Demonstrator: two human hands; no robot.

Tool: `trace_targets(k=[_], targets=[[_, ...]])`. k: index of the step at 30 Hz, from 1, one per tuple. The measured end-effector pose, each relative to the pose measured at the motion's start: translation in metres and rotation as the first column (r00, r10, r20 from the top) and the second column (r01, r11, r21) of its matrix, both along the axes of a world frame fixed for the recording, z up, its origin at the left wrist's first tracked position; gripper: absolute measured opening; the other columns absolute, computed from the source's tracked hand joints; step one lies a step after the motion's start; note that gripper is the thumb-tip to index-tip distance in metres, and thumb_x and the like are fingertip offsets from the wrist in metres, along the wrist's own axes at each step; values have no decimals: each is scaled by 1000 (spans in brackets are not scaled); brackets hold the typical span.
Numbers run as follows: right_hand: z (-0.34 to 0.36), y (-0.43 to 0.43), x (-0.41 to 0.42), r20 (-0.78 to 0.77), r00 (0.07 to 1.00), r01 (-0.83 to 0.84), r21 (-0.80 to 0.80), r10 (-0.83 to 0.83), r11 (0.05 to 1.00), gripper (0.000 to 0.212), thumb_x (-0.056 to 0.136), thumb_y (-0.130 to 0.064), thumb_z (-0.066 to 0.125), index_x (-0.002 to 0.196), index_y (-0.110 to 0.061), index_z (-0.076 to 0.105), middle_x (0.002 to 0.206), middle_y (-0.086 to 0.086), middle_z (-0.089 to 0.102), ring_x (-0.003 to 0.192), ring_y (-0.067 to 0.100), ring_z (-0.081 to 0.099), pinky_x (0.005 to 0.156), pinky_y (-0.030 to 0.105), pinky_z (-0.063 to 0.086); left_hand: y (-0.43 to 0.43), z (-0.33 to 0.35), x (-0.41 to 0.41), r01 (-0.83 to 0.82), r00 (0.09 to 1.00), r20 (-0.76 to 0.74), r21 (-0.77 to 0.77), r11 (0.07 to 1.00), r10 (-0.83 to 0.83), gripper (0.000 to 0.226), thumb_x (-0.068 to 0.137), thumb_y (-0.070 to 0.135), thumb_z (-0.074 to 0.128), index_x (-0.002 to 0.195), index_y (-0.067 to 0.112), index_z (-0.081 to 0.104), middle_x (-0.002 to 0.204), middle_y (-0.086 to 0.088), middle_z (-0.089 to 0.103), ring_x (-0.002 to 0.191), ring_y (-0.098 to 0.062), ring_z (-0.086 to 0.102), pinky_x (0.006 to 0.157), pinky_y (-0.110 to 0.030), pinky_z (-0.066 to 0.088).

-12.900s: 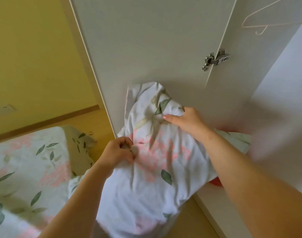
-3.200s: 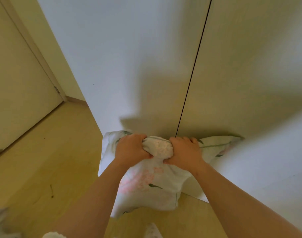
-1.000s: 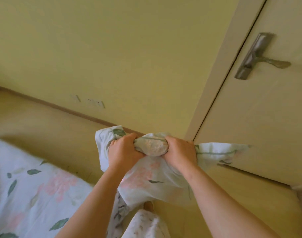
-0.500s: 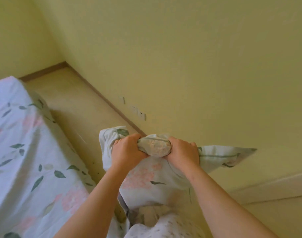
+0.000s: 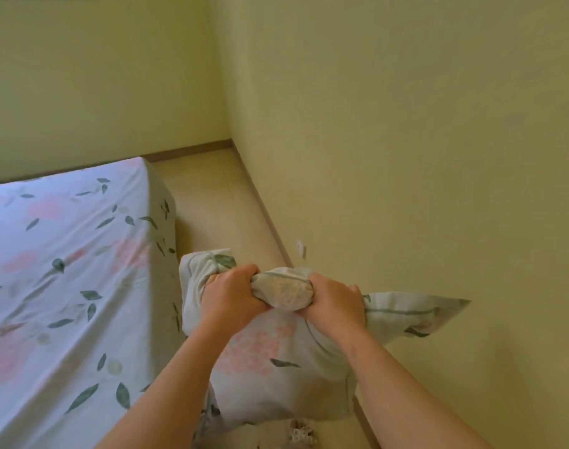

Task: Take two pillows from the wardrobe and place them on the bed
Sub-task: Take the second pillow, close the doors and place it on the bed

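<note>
Head view: left hand [image 5: 233, 294] and right hand [image 5: 333, 307] clench the bunched top edge of a floral pillow [image 5: 276, 364], forearms extended, pillow hanging over the floor [image 5: 212, 202]; the bed [image 5: 66, 270] lies at nine o'clock.

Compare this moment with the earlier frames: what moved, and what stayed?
The person turned from the wardrobe, now out of view, past a door to the bed, carrying the pillow along. Earlier the hands pulled it from the wardrobe; now left hand and right hand clench its bunched top edge. That grip is unchanged over the last seconds; the pillow still hangs beside the bed.
</note>
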State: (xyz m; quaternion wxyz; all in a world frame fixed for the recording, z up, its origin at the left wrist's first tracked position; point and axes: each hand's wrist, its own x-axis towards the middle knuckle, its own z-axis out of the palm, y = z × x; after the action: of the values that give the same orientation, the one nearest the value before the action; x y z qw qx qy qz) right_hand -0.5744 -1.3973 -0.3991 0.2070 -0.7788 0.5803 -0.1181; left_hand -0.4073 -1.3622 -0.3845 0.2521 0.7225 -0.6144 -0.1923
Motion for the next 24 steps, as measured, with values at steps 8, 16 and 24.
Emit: trace_targets(k=[8,16,24], targets=[[-2,-120,77,-3,988,-157,11,157,987,26,78,-50,55,73,-32,38,87,-1,69,85,26,62,70,34,24,-92,-5,68,-195,980,28,-29,980,196,28,62,35,77,67,20,54,62,6,55,61,-18,52,50,-24,29],[-17,-249,202,-15,966,-257,28,257,966,27,78,-51,55,95,-32,58,97,-3,69,92,25,62,74,34,26,-205,-17,183,-284,959,3,14,959,284,42,60,33,78,55,28,37,55,12,46,60,-17,49,49,-25,26],[-3,-374,332,-63,962,-264,61,267,963,34,79,-48,55,61,-30,32,86,0,68,81,26,61,69,33,27,-330,-9,313,-294,955,-26,51,954,295,30,61,30,77,65,20,49,60,6,52,62,-19,51,60,-28,33]])
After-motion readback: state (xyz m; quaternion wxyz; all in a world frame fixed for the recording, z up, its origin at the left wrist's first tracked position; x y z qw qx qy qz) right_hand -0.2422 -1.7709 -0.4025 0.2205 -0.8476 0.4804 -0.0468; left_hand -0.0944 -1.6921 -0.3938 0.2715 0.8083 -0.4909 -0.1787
